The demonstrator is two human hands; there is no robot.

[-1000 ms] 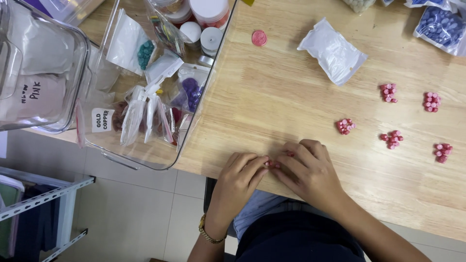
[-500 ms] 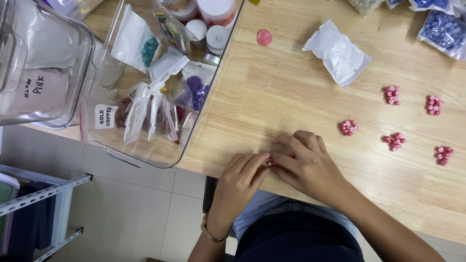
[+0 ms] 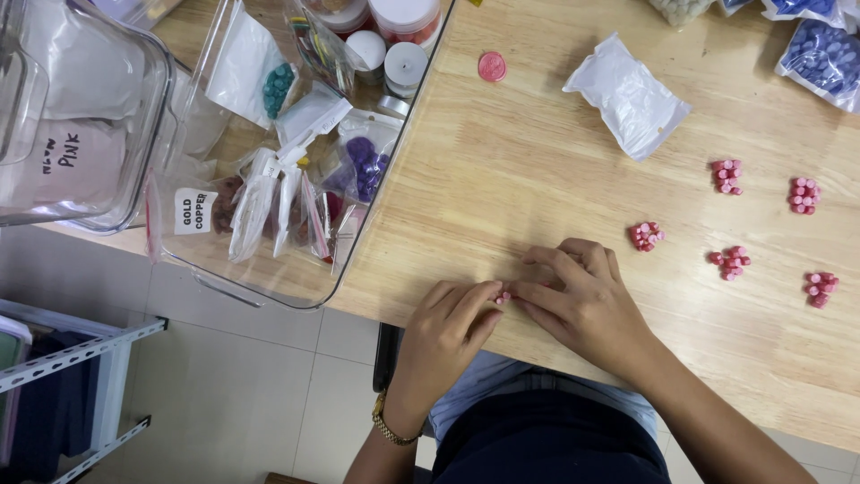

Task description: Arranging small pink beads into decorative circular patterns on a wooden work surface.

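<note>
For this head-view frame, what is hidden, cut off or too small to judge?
- Pink beads between the fingertips: mostly covered by the left hand and right hand; count unclear.
- Blue bead bag: cut off by the right edge.
- Jars in the clear bin: cropped by the top edge.
- Five pink bead clusters: too small to count beads.

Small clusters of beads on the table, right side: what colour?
Pink to red; the bead clusters show best in the head view, on the wooden table.
</note>
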